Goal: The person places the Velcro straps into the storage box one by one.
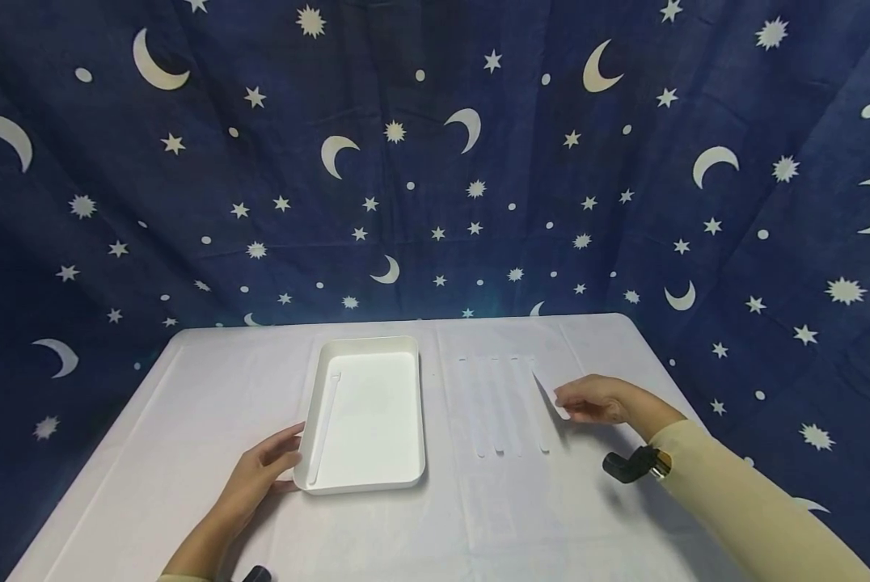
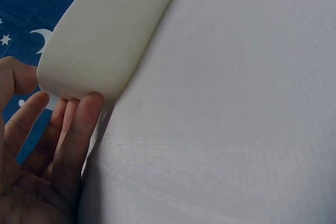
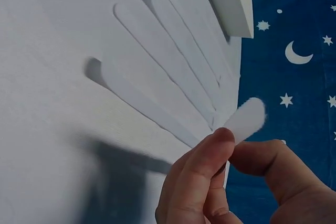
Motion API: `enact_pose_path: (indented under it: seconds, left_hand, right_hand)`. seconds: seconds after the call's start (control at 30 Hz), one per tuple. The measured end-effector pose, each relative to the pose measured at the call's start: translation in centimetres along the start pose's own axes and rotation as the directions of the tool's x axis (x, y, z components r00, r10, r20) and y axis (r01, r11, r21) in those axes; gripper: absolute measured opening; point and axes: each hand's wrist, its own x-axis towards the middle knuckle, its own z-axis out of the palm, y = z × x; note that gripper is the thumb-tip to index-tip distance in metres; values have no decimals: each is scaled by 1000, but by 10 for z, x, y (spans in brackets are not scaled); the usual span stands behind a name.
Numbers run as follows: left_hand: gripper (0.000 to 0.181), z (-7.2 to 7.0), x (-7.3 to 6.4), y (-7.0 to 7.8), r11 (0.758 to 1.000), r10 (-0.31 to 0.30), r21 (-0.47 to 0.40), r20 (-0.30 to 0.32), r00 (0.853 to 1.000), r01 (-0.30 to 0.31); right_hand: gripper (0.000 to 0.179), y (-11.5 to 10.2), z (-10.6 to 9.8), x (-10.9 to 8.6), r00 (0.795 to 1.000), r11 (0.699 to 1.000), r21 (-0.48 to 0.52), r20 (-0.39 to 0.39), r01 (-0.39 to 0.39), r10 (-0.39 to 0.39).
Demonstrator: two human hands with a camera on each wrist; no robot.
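In the head view my left hand is at the near left corner of a shallow white tray. Its fingertips touch the tray's outer wall, as the left wrist view also shows. Inside the tray, along its left side, lies one thin white strip. Thumb and fingers of my right hand pinch the near end of another white strip, whose rounded tip sticks out past the fingers in the right wrist view. This strip slants up from the table, right of several similar flat strips lying side by side.
A white cloth covers the table. Behind and beside it hangs a dark blue curtain with moons and stars. A black wrist device sits at the right sleeve.
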Motion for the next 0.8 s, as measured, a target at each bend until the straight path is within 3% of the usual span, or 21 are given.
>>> enact_pose_path:
  seconds: [0.2, 0.4, 0.63, 0.8]
  left_hand:
    - [58, 0, 0, 0, 1000, 6, -27, 1, 1000, -6]
    - [58, 0, 1, -1, 1000, -3, -31, 3, 1000, 3]
    - [58, 1, 0, 0, 1000, -11, -16, -6, 1000, 11]
    - [59, 1, 1, 1, 999, -14, -32, -1, 1000, 14]
  right_hand:
    - [15, -6, -2, -2, 1000, 1000, 15, -2, -12, 12]
    - [30, -10, -4, -2, 999, 999, 29, -22, -28, 29]
    - [16, -15, -6, -8, 1000, 999, 16, 3, -28, 28]
    - [24, -19, -4, -11, 1000, 999, 34, 6, -22, 22]
